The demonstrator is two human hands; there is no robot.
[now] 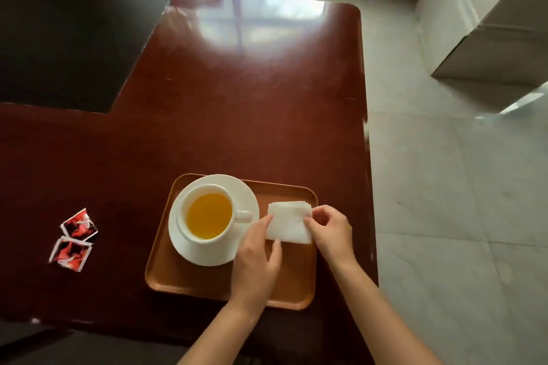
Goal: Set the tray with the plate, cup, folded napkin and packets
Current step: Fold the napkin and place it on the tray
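Note:
An orange-brown tray [207,281] lies near the table's front edge. On its left half stands a white plate [246,195] with a white cup [207,216] of yellow liquid on it, handle pointing right. A folded white napkin [289,221] lies on the tray's right half. My left hand [256,258] pinches the napkin's left edge and my right hand [330,230] pinches its right edge. Two red, black and white packets [74,238] lie on the table, left of the tray.
The dark red glossy table [237,98] ends at a right edge beside pale floor tiles [459,187]. A black mat [68,44] covers the far left of the table. A pale cabinet [489,24] stands at the upper right.

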